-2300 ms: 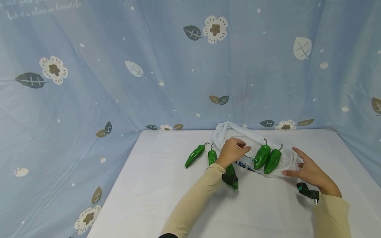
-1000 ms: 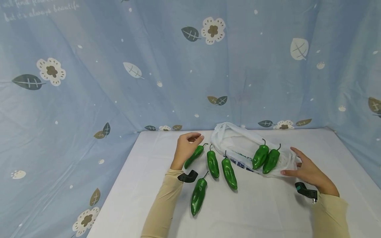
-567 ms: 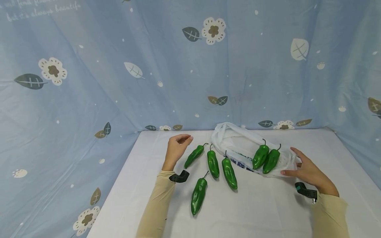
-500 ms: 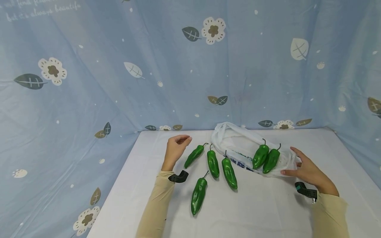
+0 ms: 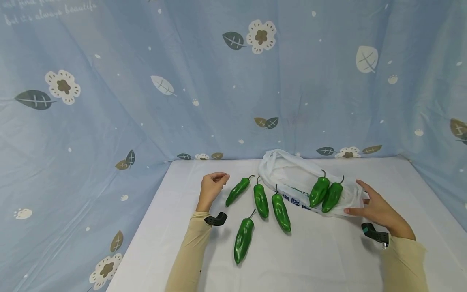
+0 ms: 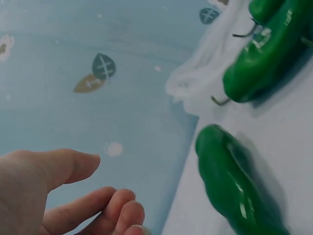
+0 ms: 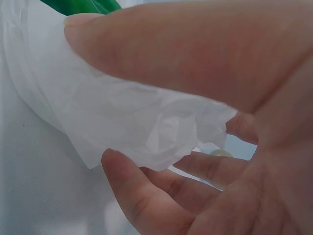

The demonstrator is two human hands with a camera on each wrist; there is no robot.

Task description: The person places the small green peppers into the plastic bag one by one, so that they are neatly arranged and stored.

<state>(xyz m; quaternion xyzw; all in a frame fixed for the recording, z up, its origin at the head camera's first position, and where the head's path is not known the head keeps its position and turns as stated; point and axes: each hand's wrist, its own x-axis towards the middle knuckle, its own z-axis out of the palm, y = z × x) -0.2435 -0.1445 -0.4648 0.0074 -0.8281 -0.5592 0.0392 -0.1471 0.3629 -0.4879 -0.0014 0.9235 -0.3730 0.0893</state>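
Note:
My left hand [image 5: 213,188], fingers relaxed and slightly bent, holds nothing and hovers left of a long green pepper [image 5: 238,192]. In the left wrist view, thumb and fingers are apart beside that pepper [image 6: 230,183]. My right hand [image 5: 379,210] is at the right end of a white plastic bag [image 5: 282,164], its thumb and fingers spread around the crumpled edge. The right wrist view shows the thumb overlapping the bag [image 7: 122,117], with the fingers below. Two green peppers [image 5: 319,192] lie side by side on the bag, near the right hand.
Three more green peppers lie on the white table [image 5: 310,259]: one [image 5: 260,200] by the bag's left end, one [image 5: 281,213] at its front edge, one [image 5: 243,240] nearer the front. A blue patterned curtain [image 5: 204,81] hangs behind. Each wrist carries a small black camera [image 5: 216,219].
From over the bag, my left hand has moved left past the loose peppers, then drifted slightly farther left and down. The right hand and the two peppers on the bag have stayed put.

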